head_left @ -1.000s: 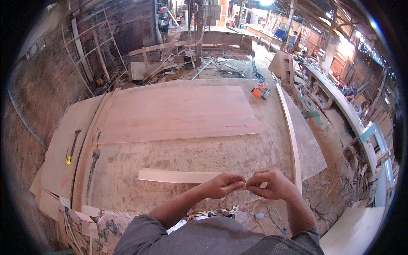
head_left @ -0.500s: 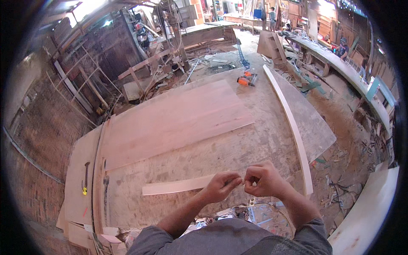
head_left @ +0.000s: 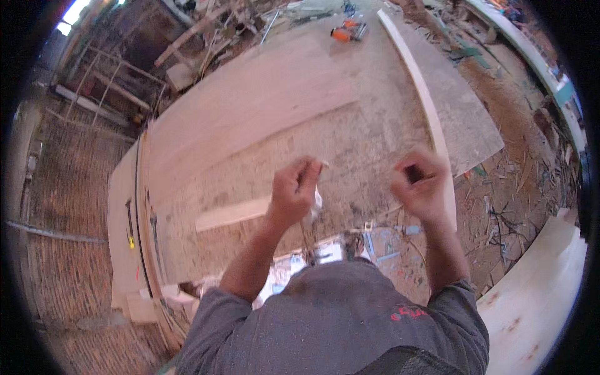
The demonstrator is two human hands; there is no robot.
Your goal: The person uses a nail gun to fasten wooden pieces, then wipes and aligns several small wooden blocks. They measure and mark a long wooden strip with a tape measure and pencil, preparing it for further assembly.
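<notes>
My left hand (head_left: 292, 190) is raised over the workbench top (head_left: 369, 137), its thumb and fingers pinched together. A tiny pale bit shows at those fingertips, too small to name, and something white peeks out below the hand. Apart from it, to the right, my right hand (head_left: 423, 185) is curled into a loose ring and blurred by motion; what it holds, if anything, is hidden. Under and left of the left hand lies a short wooden strip (head_left: 234, 214). A long wooden strip (head_left: 415, 75) runs along the right side, passing behind the right hand.
A thin reddish plywood sheet (head_left: 250, 94) covers the bench's far left. An orange nail gun (head_left: 347, 31) rests at the far end. On the left edge lies a hammer (head_left: 129, 215) beside a small yellow thing. Wood scraps (head_left: 500, 219) litter the floor at right, near a pale board (head_left: 531, 300).
My hands have separated, the left moving left and the right moving right, both farther up in the view. The view has tilted down toward my body.
</notes>
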